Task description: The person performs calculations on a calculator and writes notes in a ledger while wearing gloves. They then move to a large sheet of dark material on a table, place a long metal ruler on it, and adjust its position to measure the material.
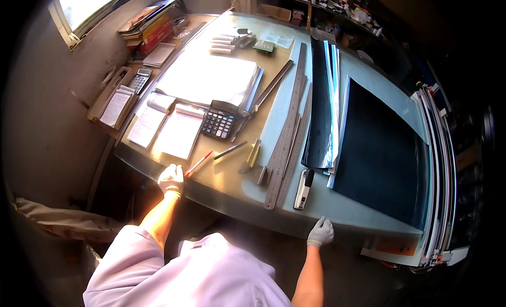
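Note:
My left hand point(171, 180), in a white knit glove, rests at the table's front edge with its fingers curled in. Just beyond it lie a red pen point(199, 163) and an open notepad point(178, 133). My right hand point(321, 233), gloved the same way, is closed in a fist at the front edge farther right. Nothing shows in either hand. A white and black stapler point(303, 190) stands a little beyond my right hand. Left of the stapler lie long steel rulers point(289, 143), a yellow-handled tool point(253, 155) and a dark pen point(230, 150).
Dark sheets point(382, 154) cover the table's right side, beside a rack of upright sheets or frames point(440, 175). A black calculator point(218, 120) and a stack of white paper point(216, 77) lie at left. Behind them are a second calculator point(140, 80) and stacked folders point(150, 27). Cluttered shelves point(342, 6) stand behind.

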### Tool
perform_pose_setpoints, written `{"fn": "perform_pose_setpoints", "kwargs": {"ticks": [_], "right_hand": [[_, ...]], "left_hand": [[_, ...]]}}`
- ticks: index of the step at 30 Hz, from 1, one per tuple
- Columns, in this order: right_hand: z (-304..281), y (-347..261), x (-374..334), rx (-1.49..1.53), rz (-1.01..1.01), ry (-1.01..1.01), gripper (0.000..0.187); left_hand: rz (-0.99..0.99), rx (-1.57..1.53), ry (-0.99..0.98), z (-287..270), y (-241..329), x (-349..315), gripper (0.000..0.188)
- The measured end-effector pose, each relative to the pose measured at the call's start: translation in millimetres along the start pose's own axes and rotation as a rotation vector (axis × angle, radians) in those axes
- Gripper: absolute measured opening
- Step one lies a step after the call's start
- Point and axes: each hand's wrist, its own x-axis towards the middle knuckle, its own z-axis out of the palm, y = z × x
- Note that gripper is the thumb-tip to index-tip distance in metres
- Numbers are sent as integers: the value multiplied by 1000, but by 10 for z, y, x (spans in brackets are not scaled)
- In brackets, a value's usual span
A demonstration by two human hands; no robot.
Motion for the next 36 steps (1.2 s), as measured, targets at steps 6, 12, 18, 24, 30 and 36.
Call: {"fn": "perform_pose_setpoints", "kwargs": {"ticks": [6,12,18,24,30,36], "right_hand": [[-4,-8,-5,-7,-10,15,43],[-45,-43,-4,-12,-17,17,41],[-2,-29,-25,-14,-28,40,40],[16,-18,-3,-44,-25,24,38],[19,19,-27,-26,-22,22,41],[21,3,-56,-58,-14,-7,41]], "left_hand": [[16,8,28,24,-31,7,35],[32,34,65,60,-65,6,31],[15,-15,37,-5,-19,12,34],[10,-3,32,29,-54,6,34],[34,14,62,-25,-1,-7,30],[40,1,85,-2,-84,-11,29]]}}
